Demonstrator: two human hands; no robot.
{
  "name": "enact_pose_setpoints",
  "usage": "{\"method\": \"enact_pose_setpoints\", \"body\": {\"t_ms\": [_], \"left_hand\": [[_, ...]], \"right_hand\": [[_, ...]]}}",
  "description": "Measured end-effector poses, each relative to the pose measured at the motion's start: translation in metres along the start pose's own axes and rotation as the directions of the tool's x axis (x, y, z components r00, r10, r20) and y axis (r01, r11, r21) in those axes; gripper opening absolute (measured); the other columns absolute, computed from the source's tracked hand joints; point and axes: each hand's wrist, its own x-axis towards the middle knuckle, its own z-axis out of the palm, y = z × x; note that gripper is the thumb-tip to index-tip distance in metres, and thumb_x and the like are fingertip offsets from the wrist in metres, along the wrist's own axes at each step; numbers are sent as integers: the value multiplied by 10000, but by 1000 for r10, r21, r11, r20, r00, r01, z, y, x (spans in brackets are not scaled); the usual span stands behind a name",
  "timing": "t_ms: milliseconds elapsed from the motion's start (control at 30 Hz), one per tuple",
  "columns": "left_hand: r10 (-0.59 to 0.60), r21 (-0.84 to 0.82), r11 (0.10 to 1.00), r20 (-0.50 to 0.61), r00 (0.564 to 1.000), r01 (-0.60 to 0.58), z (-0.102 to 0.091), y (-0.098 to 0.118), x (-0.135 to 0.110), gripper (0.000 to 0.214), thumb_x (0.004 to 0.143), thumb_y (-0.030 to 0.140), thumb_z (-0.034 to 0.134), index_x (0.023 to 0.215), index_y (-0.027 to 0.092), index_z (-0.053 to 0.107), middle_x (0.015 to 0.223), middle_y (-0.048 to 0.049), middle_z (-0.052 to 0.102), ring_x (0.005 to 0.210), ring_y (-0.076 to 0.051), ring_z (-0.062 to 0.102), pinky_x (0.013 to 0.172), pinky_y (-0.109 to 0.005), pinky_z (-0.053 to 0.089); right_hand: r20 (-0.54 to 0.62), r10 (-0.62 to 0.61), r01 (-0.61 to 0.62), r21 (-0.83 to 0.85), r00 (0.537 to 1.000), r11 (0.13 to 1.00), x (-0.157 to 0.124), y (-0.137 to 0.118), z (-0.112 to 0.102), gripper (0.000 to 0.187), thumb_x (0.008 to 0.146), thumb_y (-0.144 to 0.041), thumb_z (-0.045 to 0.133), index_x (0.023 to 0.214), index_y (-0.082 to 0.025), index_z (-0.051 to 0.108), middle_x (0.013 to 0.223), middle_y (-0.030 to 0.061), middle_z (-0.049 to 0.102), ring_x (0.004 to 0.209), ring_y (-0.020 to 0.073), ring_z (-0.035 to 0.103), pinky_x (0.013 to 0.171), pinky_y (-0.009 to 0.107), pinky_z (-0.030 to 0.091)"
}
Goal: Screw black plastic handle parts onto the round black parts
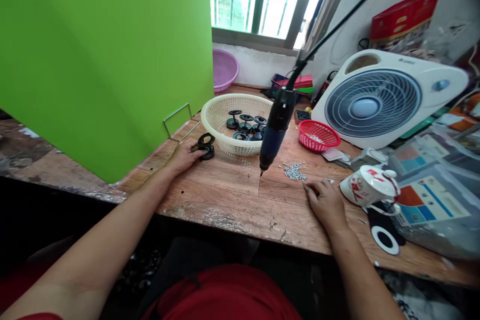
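My left hand [183,156] grips a black round part with two discs [207,153] at the table's left, against the near side of the cream basket [211,141]. Similar black spool-like parts [245,124] lie inside that basket. My right hand [327,204] rests on the wooden table with its fingers curled and the tips drawn together; anything between them is too small to make out. Just beyond its fingertips is a loose pile of small silvery screws [295,171]. Between my hands hangs a dark electric screwdriver [275,132], bit pointing down, touched by neither hand.
A green panel [112,60] stands at left, with a bent wire stand [182,122] beside it. To the right are a red basket [318,136], a box fan [371,102], a lidded mug [365,186] and plastic bins [438,205]. The screwdriver's cable [348,15] runs up right.
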Motion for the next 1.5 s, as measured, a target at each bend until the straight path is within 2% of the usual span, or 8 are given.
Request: {"method": "enact_pose_setpoints", "body": {"t_ms": [267,400,533,733,833,967,1233,1500], "left_hand": [[104,18,994,90,991,-106,24,10,-16,326,765,297,605,1052,151,652,1110,-81,637,1073,-246,556,985,-407,402],[171,52,981,201,965,-185,36,35,-51,286,804,273,592,1063,173,657,1161,-81,604,1125,-248,512,1026,-410,364],[214,53,968,336,917,-245,42,62,-102,228,875,251,508,1048,193,645,1151,-82,589,1116,-238,492,1007,-406,372],[94,157,980,155,983,-119,61,77,-151,377,768,291,667,1125,207,581,1166,-92,543,1128,-270,444,983,-420,363],[56,136,988,91,994,-68,72,79,-156,344,769,302,669,1087,202,584,1132,-87,547,1092,-258,455,955,-401,377],[57,66,995,182,982,-70,75,84,-154,319,770,266,661,1074,197,590,1117,-83,544,1073,-243,465,938,-369,387],[70,26,997,202,977,-77,73,85,-154,266,793,291,649,1039,200,605,1087,-77,549,1060,-230,466,923,-345,384],[51,-9,999,240,970,-50,71,86,-151,210,801,333,640,975,217,636,1064,-72,562,1046,-233,481,906,-347,394]], "right_hand": [[39,29,-22,-170,999,985,0,1,6,183,901,-301,444,796,-177,530,840,82,585,817,233,535,724,338,372],[122,61,-72,87,991,994,0,-11,-10,202,902,-318,442,746,-194,477,772,45,555,739,204,513,661,315,362],[268,-88,-32,415,959,909,-13,-52,-30,227,920,-349,435,759,-194,473,739,17,529,695,171,493,641,288,369],[273,-297,66,625,915,778,-34,-130,-18,128,907,-254,453,803,-187,486,768,26,516,717,163,488,651,281,374],[195,-279,87,655,940,751,-32,-152,-1,96,891,-224,466,807,-184,491,779,34,518,729,169,495,660,286,376],[173,-286,94,683,942,724,-27,-162,13,79,878,-197,477,822,-180,530,787,37,530,730,167,508,657,278,387],[173,-398,131,766,901,630,-30,-156,10,102,868,-160,485,878,-177,585,824,42,567,770,163,535,698,281,425],[218,-398,87,779,891,622,-28,-156,9,115,864,-144,491,862,-184,599,828,32,603,775,155,560,707,274,429]]}}
